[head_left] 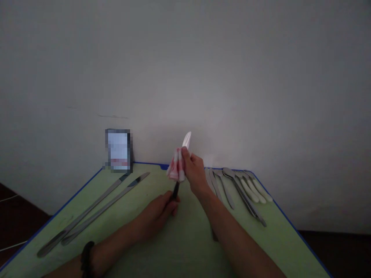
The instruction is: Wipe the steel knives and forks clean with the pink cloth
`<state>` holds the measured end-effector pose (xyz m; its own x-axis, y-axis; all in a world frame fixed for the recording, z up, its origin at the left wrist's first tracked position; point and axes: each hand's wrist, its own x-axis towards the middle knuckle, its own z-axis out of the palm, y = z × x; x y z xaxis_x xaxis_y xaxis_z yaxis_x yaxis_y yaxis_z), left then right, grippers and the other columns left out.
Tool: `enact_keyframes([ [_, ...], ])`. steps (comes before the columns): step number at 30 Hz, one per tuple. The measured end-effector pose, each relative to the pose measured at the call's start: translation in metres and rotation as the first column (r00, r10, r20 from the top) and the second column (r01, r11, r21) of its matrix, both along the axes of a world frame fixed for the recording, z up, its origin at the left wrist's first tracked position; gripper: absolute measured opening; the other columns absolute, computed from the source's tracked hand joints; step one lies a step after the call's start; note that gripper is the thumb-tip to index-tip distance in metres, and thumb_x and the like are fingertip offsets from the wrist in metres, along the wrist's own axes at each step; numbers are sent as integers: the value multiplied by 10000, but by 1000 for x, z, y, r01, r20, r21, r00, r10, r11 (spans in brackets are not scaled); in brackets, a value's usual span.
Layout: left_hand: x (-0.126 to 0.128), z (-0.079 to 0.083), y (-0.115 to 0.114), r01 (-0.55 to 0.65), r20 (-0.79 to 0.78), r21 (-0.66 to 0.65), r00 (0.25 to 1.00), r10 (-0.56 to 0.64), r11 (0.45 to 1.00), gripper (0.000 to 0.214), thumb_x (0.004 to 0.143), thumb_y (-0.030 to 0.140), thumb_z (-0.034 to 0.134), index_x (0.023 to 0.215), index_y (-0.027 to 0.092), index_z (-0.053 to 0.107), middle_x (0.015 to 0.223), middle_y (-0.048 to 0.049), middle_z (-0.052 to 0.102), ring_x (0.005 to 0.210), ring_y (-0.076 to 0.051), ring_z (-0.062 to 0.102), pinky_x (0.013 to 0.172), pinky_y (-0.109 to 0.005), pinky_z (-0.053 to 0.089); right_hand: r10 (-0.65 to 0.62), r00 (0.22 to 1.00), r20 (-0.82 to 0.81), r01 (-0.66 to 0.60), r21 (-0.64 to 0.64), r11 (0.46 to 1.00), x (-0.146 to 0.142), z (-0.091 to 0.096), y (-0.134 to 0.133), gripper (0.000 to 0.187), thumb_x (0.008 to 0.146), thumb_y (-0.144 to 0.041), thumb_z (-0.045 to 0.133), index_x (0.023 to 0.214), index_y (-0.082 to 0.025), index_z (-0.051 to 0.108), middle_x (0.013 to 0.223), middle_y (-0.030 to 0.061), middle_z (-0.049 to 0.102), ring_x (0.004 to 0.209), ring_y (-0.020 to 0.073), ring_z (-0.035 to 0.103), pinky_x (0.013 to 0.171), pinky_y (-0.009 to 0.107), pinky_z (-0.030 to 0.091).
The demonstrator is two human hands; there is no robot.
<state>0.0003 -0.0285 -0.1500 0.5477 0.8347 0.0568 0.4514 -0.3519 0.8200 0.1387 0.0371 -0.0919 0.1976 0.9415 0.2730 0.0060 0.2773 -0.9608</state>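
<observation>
My left hand (160, 213) is closed around the dark handle of a knife (187, 139) that points up and away over the green table (188, 243). The bright blade tip sticks out above a red-and-white cloth (176, 166). My right hand (194, 171) is closed on that cloth, which is wrapped round the blade. Both hands are above the table's middle, near its far edge.
Two long knives (95, 210) lie side by side at the left of the table. Several spoons and other cutlery (242, 189), some with white handles, lie at the far right. A small blurred card (118, 150) stands against the pale wall at the back left.
</observation>
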Motion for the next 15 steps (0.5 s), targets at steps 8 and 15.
enact_keyframes([
  [8, -3, -2, -1, -17, 19, -27, 1000, 17, 999, 265, 943, 347, 306, 1013, 182, 501, 850, -41, 561, 762, -181, 526, 723, -290, 427, 104, 877, -470, -136, -35, 990, -12, 4, -5, 468, 791, -647, 442, 852, -190, 523, 593, -20, 609, 408, 101, 520, 368, 198, 390],
  [15, -2, -11, 3, -7, 211, -80, 977, 24, 997, 250, 951, 372, 300, 986, 185, 462, 815, -22, 513, 725, -161, 491, 699, -273, 436, 241, 964, -115, -248, -47, 968, -21, -2, -13, 383, 700, -521, 657, 805, -155, 616, 630, -12, 630, 497, 95, 559, 456, 193, 453],
])
